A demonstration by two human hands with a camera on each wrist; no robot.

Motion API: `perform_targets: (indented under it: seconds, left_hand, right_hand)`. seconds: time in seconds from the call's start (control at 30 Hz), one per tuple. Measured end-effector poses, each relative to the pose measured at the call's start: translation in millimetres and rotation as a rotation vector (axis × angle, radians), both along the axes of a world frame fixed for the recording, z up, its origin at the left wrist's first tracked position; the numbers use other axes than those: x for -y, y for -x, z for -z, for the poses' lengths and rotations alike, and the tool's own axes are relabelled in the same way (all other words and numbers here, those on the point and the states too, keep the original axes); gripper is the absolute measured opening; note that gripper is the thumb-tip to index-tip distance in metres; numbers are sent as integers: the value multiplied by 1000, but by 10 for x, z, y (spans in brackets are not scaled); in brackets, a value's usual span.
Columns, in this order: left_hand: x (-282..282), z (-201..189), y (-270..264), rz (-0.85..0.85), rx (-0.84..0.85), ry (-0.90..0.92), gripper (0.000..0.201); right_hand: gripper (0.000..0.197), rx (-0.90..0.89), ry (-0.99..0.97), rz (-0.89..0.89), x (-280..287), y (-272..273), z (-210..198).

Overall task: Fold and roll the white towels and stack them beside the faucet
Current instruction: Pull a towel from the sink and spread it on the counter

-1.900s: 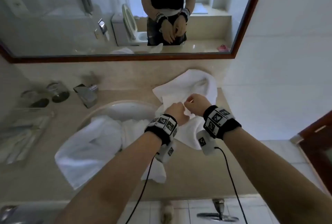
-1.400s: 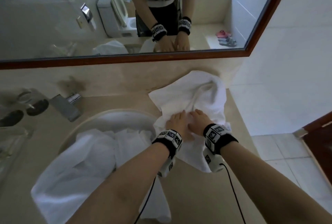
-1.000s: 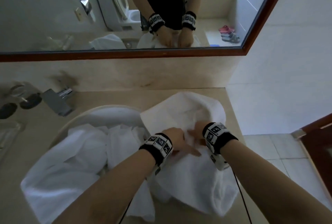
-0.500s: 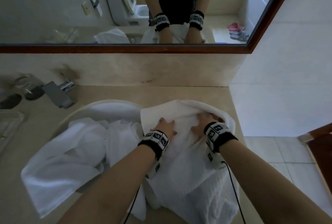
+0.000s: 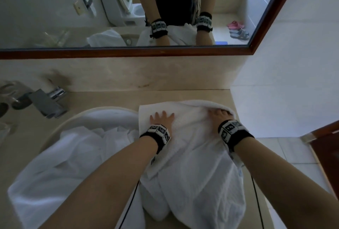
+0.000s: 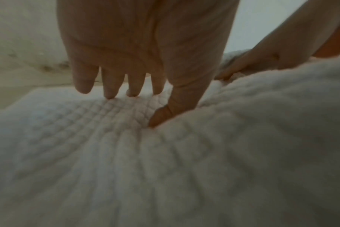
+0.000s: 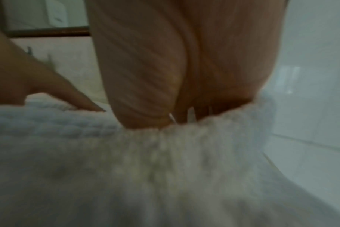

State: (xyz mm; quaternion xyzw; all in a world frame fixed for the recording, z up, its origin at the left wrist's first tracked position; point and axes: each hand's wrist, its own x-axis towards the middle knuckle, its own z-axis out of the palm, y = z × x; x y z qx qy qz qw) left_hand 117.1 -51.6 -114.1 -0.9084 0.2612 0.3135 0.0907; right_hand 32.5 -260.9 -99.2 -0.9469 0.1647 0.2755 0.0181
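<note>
A white waffle-weave towel (image 5: 192, 155) lies on the counter to the right of the sink, and its near part hangs over the front edge. My left hand (image 5: 161, 118) lies flat on its far left part, fingers straight and spread; the left wrist view shows the left hand (image 6: 126, 69) pressing the towel (image 6: 165, 169) with fingertips and thumb. My right hand (image 5: 219, 115) rests on the far right corner, where a raised fold curls beyond the fingers. In the right wrist view the right hand (image 7: 184, 76) has its fingertips hidden behind a ridge of the towel (image 7: 126, 169). A second white towel (image 5: 60, 164) drapes crumpled over the sink.
The chrome faucet (image 5: 47, 103) stands at the back left of the sink (image 5: 102, 111). Glass items (image 5: 11, 91) sit left of it. Bare beige counter (image 5: 119, 98) runs behind the towel up to the mirror (image 5: 55, 8). A white tiled wall (image 5: 275, 100) bounds the counter's right edge.
My hands have slid apart across the towel, the left one toward the left edge and the right one toward the right corner. The towel lies flatter and wider than before.
</note>
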Motion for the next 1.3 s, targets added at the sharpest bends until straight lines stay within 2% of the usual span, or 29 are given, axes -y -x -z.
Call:
perform_targets:
  seconds: [0.1, 0.17, 0.27, 0.33, 0.37, 0.43, 0.5, 0.57, 0.63, 0.7, 0.77, 0.83, 0.9, 0.97, 1.0, 1.07, 1.13, 1.2, 1.3]
  left_hand:
    - [16, -28, 58, 16, 140, -10, 73]
    - [3, -54, 137, 6, 235, -6, 62]
    - [66, -118, 350, -17, 321, 83, 52]
    - [106, -117, 482, -153, 264, 135, 44]
    - [113, -118, 538, -228, 222, 147, 50]
    - [106, -96, 572, -280, 145, 150, 66]
    - [79, -112, 525, -246, 67, 150, 73]
    - [46, -152, 442, -207, -20, 138, 82]
    - [30, -207, 355, -144, -67, 130, 89]
    - [41, -232, 274, -18, -43, 120, 90]
    - [77, -226, 228, 133, 9, 89, 98]
    - [150, -249, 261, 202, 121, 73, 100]
    - [216, -282, 368, 103, 256, 145, 81]
    - [231, -256, 497, -82, 205, 145, 57]
    - [223, -203, 578, -144, 137, 112, 52]
    - [190, -84, 758, -140, 77, 40, 58]
    - [164, -5, 899, -70, 91, 17, 65]
    - [134, 33, 959, -23, 132, 41, 69]
    - [75, 70, 938, -13, 147, 136, 70]
  right_hand:
    - [79, -94, 36, -65, -38, 78, 154]
    - [78, -87, 33, -49, -102, 150, 216]
    - [64, -15, 0, 48, -247, 137, 178]
    - [48, 70, -60, 76, -328, 88, 142]
    - [46, 93, -102, 69, -366, 75, 135]
    - [58, 42, -163, 80, -442, 72, 132]
    - [73, -74, -128, 114, -484, 81, 121]
    - [80, -104, -45, 71, -489, 107, 133]
    - [72, -46, -1, 0, -474, 137, 98]
    - [52, -113, -4, -34, -426, 137, 3]
    - [31, -358, -23, -48, -398, 148, -130]
    - [30, -531, -32, -49, -391, 178, -169]
    - [28, -449, -28, -63, -424, 194, -158]
    - [23, -225, -49, -89, -504, 140, -174]
    - [27, -92, -77, -107, -556, 100, -171]
    - [48, 94, -196, -154, -683, 41, -50]
    - [65, 55, -275, -226, -811, 40, 115]
    - [78, -27, -300, -144, -850, 81, 297]
    - [84, -11, -279, -115, -782, 128, 319]
